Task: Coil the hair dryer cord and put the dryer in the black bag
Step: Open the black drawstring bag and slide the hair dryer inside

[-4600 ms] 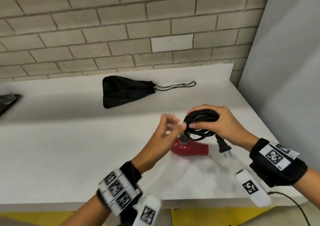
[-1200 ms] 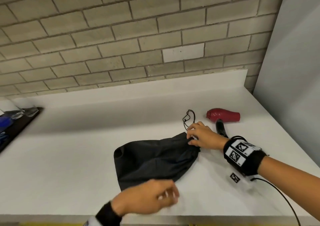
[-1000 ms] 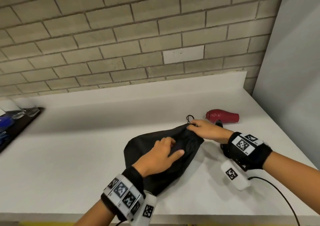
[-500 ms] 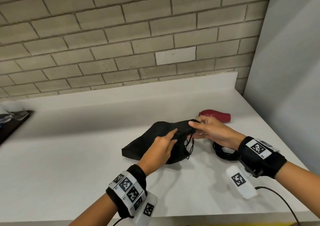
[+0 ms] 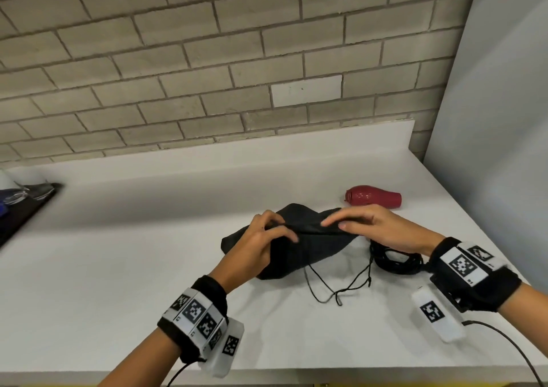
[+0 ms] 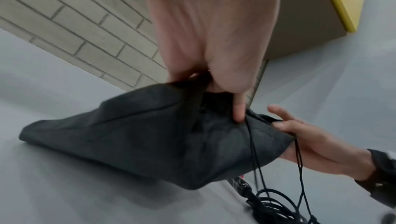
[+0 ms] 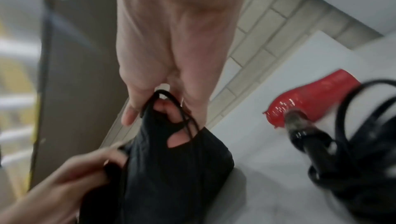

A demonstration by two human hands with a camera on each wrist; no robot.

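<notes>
The black drawstring bag (image 5: 299, 247) (image 6: 150, 136) (image 7: 171, 168) is lifted at its mouth above the white counter (image 5: 118, 268). My left hand (image 5: 267, 232) (image 6: 214, 82) pinches the left side of the rim. My right hand (image 5: 355, 223) (image 7: 163, 105) pinches the right side, drawstrings looped over its fingers. The drawstrings (image 5: 335, 285) hang onto the counter. The red hair dryer (image 5: 373, 196) (image 7: 315, 99) lies behind my right hand. Its coiled black cord (image 5: 394, 259) (image 7: 353, 168) rests under my right wrist.
A brick wall (image 5: 207, 60) backs the counter and a grey panel (image 5: 498, 119) closes the right side. A dark tray (image 5: 26, 205) with objects sits at the far left. The counter's front edge runs just below my wrists.
The coiled cord and dryer were set down at the right. Both hands took the bag, pulled it near and lifted its mouth; over the last half second they spread apart along the rim.
</notes>
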